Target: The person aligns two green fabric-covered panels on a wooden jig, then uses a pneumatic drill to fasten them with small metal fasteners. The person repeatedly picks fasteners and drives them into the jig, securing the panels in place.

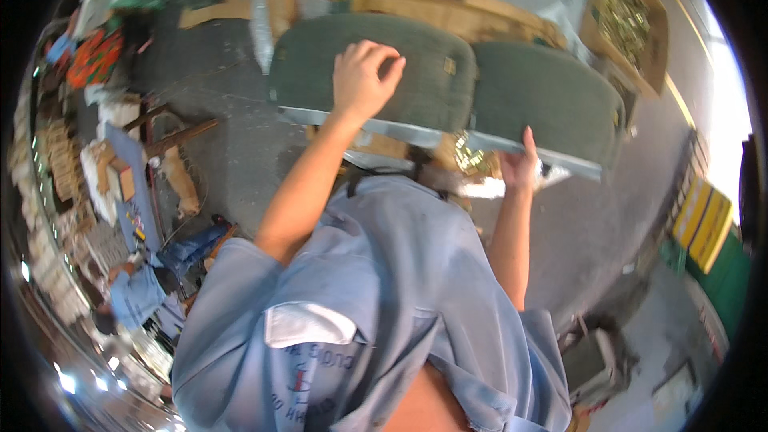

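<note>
Two grey-green padded seat cushions point(448, 80) on a metal rail point(448, 138) block the way ahead; bare concrete floor point(232, 160) lies open to the left.
</note>
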Demonstrator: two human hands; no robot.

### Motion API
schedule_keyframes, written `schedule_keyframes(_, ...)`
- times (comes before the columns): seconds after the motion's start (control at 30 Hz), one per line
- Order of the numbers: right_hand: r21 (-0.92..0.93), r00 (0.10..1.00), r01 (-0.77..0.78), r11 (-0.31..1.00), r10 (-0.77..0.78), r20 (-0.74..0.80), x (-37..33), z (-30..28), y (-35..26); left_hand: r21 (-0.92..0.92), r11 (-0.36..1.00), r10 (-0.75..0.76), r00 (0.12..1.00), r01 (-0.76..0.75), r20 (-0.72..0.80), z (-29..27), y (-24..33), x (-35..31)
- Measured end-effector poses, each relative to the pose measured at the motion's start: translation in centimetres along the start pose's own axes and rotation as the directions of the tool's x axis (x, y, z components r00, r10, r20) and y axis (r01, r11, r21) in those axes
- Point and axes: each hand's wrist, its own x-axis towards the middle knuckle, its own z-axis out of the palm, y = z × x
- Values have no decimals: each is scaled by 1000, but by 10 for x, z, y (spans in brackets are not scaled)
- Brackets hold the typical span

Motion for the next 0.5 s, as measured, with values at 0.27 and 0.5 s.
schedule_keyframes(0.27, -86, 979, 205, 975, -206, 2, -10, 15, 1, 210, 738, -615, 767, 642, -184, -61, -127, -42)
schedule_keyframes(0.5, -285, 896, 319, 904, -386, -218, -96, 30, -10, -223, 617, -771, 637, 755, 25, -70, -211, -71)
